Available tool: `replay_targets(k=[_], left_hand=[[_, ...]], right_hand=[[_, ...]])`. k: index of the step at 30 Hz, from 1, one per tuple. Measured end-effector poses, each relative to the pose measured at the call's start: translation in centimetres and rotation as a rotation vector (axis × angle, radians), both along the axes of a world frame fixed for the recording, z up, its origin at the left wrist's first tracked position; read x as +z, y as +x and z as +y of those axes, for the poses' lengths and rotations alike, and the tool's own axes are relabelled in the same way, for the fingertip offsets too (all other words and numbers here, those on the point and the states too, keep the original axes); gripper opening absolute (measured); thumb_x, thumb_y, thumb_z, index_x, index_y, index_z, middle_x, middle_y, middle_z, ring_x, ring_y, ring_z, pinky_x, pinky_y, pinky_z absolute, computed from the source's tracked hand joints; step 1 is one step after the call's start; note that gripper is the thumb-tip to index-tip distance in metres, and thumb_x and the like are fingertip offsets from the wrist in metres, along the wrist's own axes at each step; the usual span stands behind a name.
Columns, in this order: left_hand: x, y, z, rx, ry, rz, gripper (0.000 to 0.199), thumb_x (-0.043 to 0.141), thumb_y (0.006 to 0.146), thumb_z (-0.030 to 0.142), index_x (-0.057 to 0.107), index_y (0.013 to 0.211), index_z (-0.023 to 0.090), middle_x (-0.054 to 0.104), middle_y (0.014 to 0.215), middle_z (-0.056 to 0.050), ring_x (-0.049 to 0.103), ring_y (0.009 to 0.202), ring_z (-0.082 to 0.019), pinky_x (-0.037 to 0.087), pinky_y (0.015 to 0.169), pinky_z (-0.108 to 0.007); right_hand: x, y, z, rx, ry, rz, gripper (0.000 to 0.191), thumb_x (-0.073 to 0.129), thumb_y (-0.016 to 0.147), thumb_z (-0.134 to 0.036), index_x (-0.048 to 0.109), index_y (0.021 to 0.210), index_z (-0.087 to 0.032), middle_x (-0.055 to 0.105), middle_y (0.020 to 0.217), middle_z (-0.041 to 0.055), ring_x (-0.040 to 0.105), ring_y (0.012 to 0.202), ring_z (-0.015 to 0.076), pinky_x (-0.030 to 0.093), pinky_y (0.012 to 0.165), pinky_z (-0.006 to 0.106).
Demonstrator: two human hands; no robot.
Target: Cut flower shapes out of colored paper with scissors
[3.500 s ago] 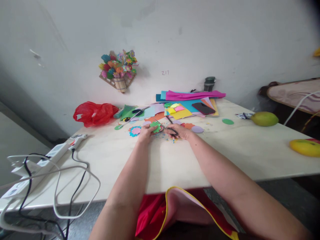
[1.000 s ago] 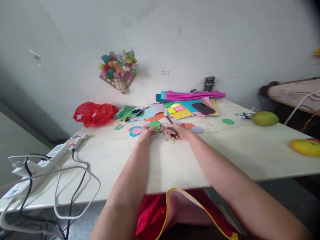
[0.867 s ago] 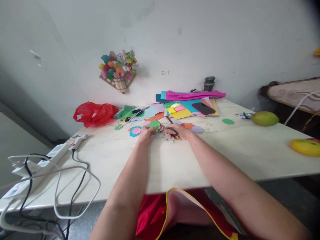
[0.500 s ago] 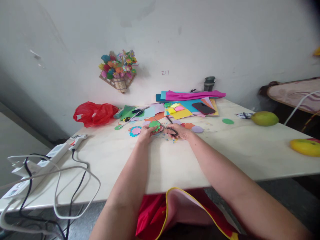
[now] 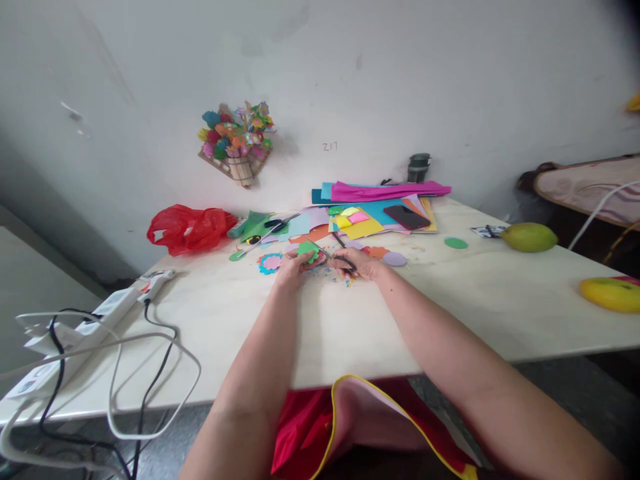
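Observation:
My left hand (image 5: 294, 265) pinches a green paper flower (image 5: 309, 251) with a scalloped edge. In my right hand (image 5: 357, 263) are dark-handled scissors (image 5: 349, 264), fingers wrapped round the loops. The blades point left, at the right edge of the green paper. Below the hands, small paper scraps (image 5: 345, 281) lie scattered on the table. A blue and pink paper flower (image 5: 271, 263) lies just left of my left hand. Beyond my right hand are an orange paper flower (image 5: 379, 253) and a lilac paper circle (image 5: 395, 259).
Coloured paper sheets (image 5: 367, 228), a phone (image 5: 407, 217) and a second pair of scissors (image 5: 280, 223) lie farther back. A red plastic bag (image 5: 190, 227) sits back left, a power strip (image 5: 75, 340) with cables front left. Two mangoes (image 5: 530, 237) rest on the right.
The scissor blades and the green paper flower have shifted very slightly against each other. Both hands stay in nearly the same place, and their holds are unchanged.

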State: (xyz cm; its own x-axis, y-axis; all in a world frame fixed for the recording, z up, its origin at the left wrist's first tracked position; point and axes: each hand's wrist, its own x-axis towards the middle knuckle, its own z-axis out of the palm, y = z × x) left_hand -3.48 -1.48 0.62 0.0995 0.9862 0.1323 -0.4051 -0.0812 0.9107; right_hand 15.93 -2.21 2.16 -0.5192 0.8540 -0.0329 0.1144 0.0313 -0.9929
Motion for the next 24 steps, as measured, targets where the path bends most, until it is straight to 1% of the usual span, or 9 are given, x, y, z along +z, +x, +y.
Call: replay_targets(k=[4, 9, 12, 14, 16, 18, 21, 24], left_hand=[[0.03, 0.00, 0.04, 0.007, -0.009, 0.008, 0.030, 0.088, 0.051, 0.023, 0.070, 0.073, 0.011, 0.073, 0.074, -0.008, 0.073, 0.077, -0.025, 0.058, 0.086, -0.042], [-0.11, -0.04, 0.16, 0.016, -0.002, 0.016, 0.030, 0.088, 0.053, 0.024, 0.070, 0.074, 0.011, 0.073, 0.074, -0.007, 0.072, 0.073, -0.024, 0.059, 0.083, -0.040], [-0.31, -0.07, 0.31, 0.020, 0.004, -0.004, 0.027, 0.087, 0.058, 0.024, 0.070, 0.074, 0.012, 0.073, 0.073, -0.007, 0.072, 0.071, -0.022, 0.059, 0.083, -0.040], [-0.42, -0.11, 0.44, 0.023, 0.010, -0.019, 0.027, 0.087, 0.058, 0.024, 0.070, 0.074, 0.012, 0.073, 0.073, -0.006, 0.071, 0.069, -0.022, 0.059, 0.082, -0.040], [-0.46, -0.17, 0.53, 0.025, 0.016, -0.021, 0.031, 0.089, 0.055, 0.027, 0.070, 0.074, 0.013, 0.072, 0.072, -0.006, 0.070, 0.067, -0.021, 0.060, 0.076, -0.038], [-0.41, -0.26, 0.56, 0.038, 0.016, -0.003, 0.035, 0.090, 0.052, 0.031, 0.070, 0.075, 0.014, 0.071, 0.069, -0.004, 0.068, 0.062, -0.019, 0.059, 0.067, -0.034], [-0.26, -0.37, 0.49, 0.091, 0.016, 0.039, 0.039, 0.092, 0.049, 0.034, 0.068, 0.073, 0.014, 0.066, 0.060, -0.001, 0.060, 0.050, -0.013, 0.053, 0.054, -0.026], [-0.21, -0.39, 0.43, 0.095, 0.032, 0.068, 0.041, 0.092, 0.050, 0.038, 0.064, 0.068, 0.014, 0.061, 0.055, 0.002, 0.053, 0.045, -0.009, 0.048, 0.049, -0.023]], right_hand=[[-0.25, 0.00, 0.13, 0.004, 0.005, 0.030, 0.022, 0.067, 0.082, -0.029, 0.055, 0.067, -0.017, 0.052, 0.042, -0.0051, 0.039, 0.031, 0.0049, 0.025, 0.028, 0.015], [-0.45, -0.01, 0.32, -0.006, 0.002, -0.013, 0.029, 0.069, 0.081, -0.035, 0.053, 0.065, -0.017, 0.052, 0.043, -0.0045, 0.041, 0.032, 0.0047, 0.025, 0.029, 0.015], [-0.44, 0.03, 0.42, 0.001, -0.013, -0.038, 0.027, 0.069, 0.080, -0.032, 0.053, 0.066, -0.016, 0.053, 0.043, -0.0045, 0.041, 0.032, 0.0045, 0.025, 0.029, 0.015], [-0.43, 0.11, 0.46, 0.016, -0.011, -0.044, 0.026, 0.069, 0.081, -0.031, 0.053, 0.067, -0.016, 0.053, 0.044, -0.0042, 0.042, 0.032, 0.0045, 0.024, 0.029, 0.015], [-0.41, 0.20, 0.43, 0.029, 0.002, -0.049, 0.026, 0.069, 0.081, -0.032, 0.053, 0.067, -0.016, 0.054, 0.045, -0.0039, 0.043, 0.032, 0.0045, 0.023, 0.029, 0.014], [-0.35, 0.26, 0.32, 0.032, 0.010, -0.055, 0.028, 0.070, 0.081, -0.033, 0.053, 0.068, -0.016, 0.054, 0.046, -0.0040, 0.043, 0.032, 0.0044, 0.023, 0.029, 0.014], [-0.21, 0.25, 0.07, 0.022, 0.020, -0.052, 0.029, 0.071, 0.081, -0.035, 0.053, 0.068, -0.016, 0.053, 0.045, -0.0050, 0.041, 0.032, 0.0040, 0.024, 0.029, 0.014], [-0.11, 0.24, -0.07, 0.019, 0.041, -0.032, 0.031, 0.071, 0.082, -0.036, 0.053, 0.068, -0.016, 0.053, 0.045, -0.0049, 0.041, 0.032, 0.0040, 0.025, 0.029, 0.014]])
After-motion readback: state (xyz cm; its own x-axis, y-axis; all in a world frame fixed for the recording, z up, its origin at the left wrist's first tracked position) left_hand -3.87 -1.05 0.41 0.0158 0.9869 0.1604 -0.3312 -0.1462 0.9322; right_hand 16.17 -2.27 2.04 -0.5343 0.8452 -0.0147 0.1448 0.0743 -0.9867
